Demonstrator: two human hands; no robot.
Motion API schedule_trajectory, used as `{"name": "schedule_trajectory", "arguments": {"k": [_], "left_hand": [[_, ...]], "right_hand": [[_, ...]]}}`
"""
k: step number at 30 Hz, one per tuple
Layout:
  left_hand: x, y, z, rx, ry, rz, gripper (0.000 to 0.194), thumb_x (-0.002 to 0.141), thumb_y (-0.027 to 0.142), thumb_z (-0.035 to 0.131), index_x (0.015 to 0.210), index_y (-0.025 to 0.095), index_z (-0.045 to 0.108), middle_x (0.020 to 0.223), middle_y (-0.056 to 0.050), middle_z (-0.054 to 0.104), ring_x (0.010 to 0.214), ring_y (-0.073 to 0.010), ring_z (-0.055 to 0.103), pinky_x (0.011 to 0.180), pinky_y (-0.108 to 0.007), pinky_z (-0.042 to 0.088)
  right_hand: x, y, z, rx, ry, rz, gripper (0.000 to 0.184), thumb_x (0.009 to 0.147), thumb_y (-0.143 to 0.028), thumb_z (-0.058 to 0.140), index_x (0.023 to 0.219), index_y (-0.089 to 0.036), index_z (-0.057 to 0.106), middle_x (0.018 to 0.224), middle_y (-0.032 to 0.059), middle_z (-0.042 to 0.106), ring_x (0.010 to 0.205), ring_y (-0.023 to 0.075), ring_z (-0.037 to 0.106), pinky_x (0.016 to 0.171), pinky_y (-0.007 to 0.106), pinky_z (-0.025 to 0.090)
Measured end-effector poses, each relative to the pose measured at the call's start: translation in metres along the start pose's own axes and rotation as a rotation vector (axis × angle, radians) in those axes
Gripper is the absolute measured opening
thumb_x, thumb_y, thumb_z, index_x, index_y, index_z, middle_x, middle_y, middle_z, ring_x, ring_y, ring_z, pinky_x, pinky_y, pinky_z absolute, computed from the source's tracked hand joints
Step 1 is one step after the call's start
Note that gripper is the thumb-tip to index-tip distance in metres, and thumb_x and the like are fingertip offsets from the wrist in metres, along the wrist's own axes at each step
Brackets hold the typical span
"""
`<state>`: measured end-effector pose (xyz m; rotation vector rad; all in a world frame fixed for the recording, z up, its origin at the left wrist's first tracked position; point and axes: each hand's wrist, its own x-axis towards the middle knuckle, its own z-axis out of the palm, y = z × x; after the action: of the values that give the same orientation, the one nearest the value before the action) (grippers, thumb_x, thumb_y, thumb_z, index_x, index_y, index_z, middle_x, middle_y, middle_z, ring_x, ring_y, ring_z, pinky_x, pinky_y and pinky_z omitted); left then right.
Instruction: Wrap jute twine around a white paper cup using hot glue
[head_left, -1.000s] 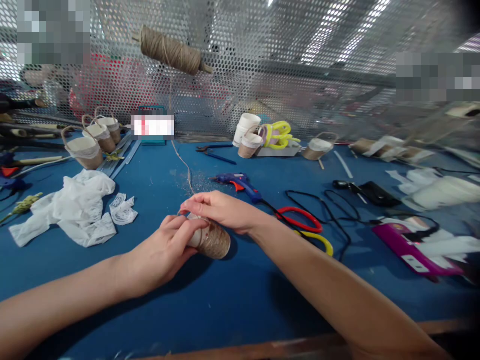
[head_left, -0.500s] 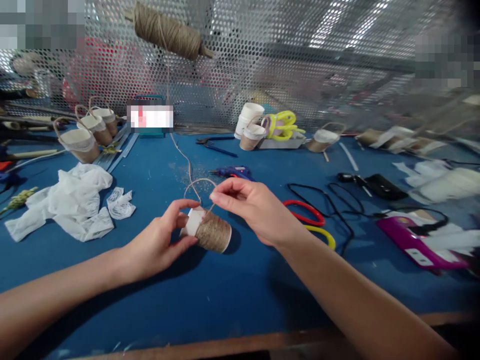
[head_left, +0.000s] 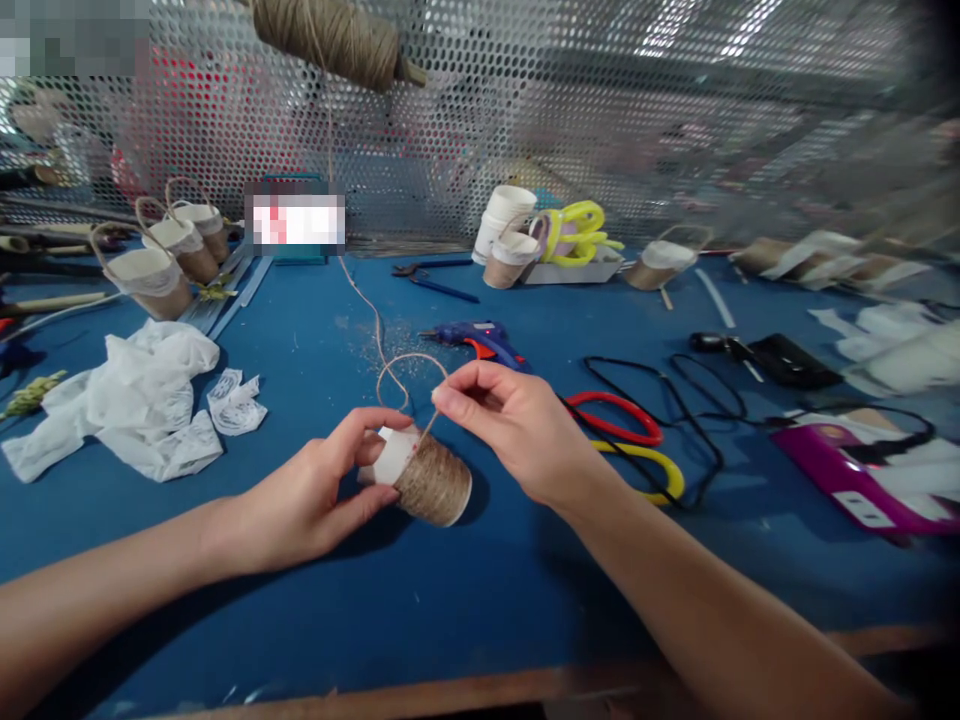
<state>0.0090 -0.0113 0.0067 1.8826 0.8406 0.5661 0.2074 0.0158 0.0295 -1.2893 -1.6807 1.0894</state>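
Blue table (head_left: 450,620): left hand (head_left: 311,490) grips cup (head_left: 436,482), right hand (head_left: 517,430) pinches twine (head_left: 379,325).

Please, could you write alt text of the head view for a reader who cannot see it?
A person's left hand holds a tilted, partly twine-wrapped cup at a blue table while the right hand pinches twine beside it. A blue glue gun lies beyond the hands, white fabric to the left.
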Motion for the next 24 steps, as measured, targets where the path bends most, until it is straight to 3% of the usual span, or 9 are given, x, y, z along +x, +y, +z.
{"name": "schedule_trajectory", "arguments": {"k": [15,24], "left_hand": [[-0.0056,-0.0031,0.0015,0.059,0.012,0.160,0.041,0.087,0.016,0.044,0.122,0.023,0.025,0.093,-0.004,0.060,0.083,-0.0138,0.060,0.074,-0.024,0.047],[-0.0072,-0.0017,0.0009,0.074,-0.004,0.143,0.041,0.088,0.017,0.044,0.123,0.024,0.025,0.093,-0.005,0.061,0.081,-0.0145,0.060,0.071,-0.024,0.046]], "right_hand": [[-0.0004,-0.0012,0.0022,-0.013,-0.077,0.085,0.017,0.076,-0.032,0.058,0.069,-0.016,0.055,0.060,-0.0033,0.053,0.054,0.0085,0.047,0.051,0.022,0.038],[-0.0012,0.0016,0.0037,-0.020,-0.089,0.083,0.018,0.075,-0.033,0.058,0.070,-0.016,0.055,0.060,-0.0034,0.051,0.053,0.0086,0.044,0.050,0.023,0.036]]}}
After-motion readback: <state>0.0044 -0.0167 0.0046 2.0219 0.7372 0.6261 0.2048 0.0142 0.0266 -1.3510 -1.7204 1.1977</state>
